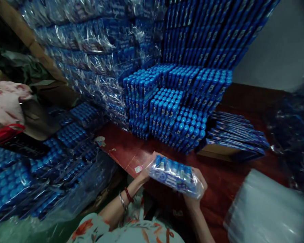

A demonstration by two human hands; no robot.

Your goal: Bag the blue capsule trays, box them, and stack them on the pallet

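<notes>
Between my two hands, over the red-brown table, is a pack of blue-capped bottles in clear plastic wrap with a printed blue and purple front. My left hand grips its left end, and a red bead bracelet and a silver bangle circle that wrist. Around the right end close the fingers of my right hand, partly covered by the shiny wrap. Just beyond the pack stand stacked rows of unwrapped blue bottles with rounded light-blue caps.
Wrapped packs form a tall wall at the back left. Printed cardboard sleeves lie in a box to the right, with clear plastic bags nearer me. More capped bottles fill the lower left, beside a pink cloth.
</notes>
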